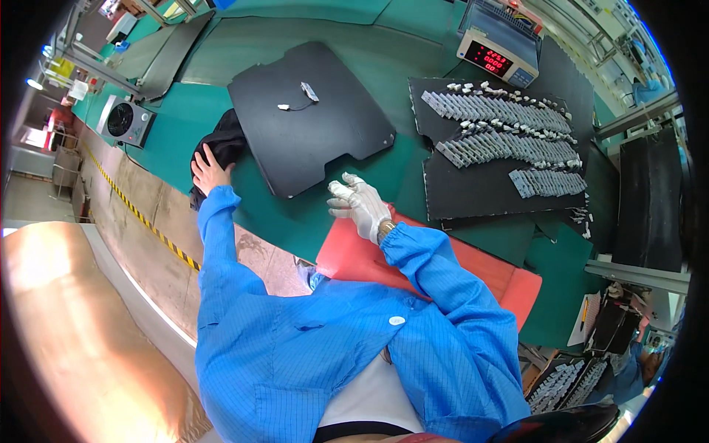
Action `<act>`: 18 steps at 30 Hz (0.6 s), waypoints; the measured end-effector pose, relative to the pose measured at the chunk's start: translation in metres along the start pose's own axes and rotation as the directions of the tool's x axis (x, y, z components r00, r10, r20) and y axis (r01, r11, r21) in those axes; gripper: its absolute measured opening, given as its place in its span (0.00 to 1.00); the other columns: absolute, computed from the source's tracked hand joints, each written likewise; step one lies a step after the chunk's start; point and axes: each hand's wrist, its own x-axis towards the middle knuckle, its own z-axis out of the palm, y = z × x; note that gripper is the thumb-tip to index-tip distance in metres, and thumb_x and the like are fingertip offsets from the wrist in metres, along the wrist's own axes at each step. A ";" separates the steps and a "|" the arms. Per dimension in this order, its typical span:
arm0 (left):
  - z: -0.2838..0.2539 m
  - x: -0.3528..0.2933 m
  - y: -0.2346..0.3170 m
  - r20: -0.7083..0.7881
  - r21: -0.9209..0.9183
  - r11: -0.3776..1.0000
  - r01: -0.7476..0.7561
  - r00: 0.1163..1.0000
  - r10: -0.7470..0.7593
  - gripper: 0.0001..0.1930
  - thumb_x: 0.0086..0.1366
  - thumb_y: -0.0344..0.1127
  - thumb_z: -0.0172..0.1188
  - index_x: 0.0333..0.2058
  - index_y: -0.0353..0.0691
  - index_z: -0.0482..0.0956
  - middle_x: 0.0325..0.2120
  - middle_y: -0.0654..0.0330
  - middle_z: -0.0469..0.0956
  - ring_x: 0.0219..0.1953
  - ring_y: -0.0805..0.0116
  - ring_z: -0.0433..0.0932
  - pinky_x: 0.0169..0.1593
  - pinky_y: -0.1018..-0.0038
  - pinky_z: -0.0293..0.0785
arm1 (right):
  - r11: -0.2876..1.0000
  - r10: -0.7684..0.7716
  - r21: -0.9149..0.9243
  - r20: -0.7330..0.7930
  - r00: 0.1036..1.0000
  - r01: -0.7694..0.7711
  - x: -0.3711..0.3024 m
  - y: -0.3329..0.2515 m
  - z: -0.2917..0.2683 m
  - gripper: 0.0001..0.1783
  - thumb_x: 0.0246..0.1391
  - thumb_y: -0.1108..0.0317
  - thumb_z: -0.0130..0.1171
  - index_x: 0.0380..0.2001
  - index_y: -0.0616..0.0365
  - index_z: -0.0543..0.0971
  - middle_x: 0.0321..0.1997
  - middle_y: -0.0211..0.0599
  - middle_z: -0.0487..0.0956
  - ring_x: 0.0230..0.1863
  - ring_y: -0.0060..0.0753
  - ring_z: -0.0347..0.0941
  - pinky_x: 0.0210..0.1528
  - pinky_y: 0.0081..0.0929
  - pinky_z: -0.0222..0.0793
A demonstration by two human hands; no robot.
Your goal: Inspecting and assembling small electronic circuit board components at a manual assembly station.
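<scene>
My left hand (210, 171), bare, lies on a bunched black cloth (224, 139) at the left edge of the green table, its fingers spread over the fabric. My right hand (357, 201) wears a white glove and has its fingers apart, with nothing in them. It is over the table's near edge, beside a red sheet or cover (428, 258) and just short of a large black board (314, 122) with cut-out edges. On that board lies a small silvery part (309, 91) joined by a thin dark lead to a white connector (283, 108).
Right of the board, a black tray (473, 188) carries several rows of small grey parts (509, 151) with white connectors. Behind it stands a meter (498, 55) with a red lit display. A small fan unit (125, 120) sits at the table's left end. Metal frame posts flank the table.
</scene>
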 end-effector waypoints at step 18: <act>-0.015 -0.086 0.100 0.406 -0.702 -0.531 0.474 0.879 0.249 0.16 0.62 0.24 0.53 0.49 0.31 0.68 0.43 0.54 0.76 0.44 0.64 0.75 0.49 0.72 0.71 | 0.975 0.154 -0.194 0.265 0.952 -0.104 -0.063 0.014 -0.045 0.27 0.59 0.57 0.47 0.54 0.68 0.65 0.48 0.51 0.74 0.47 0.44 0.74 0.51 0.34 0.70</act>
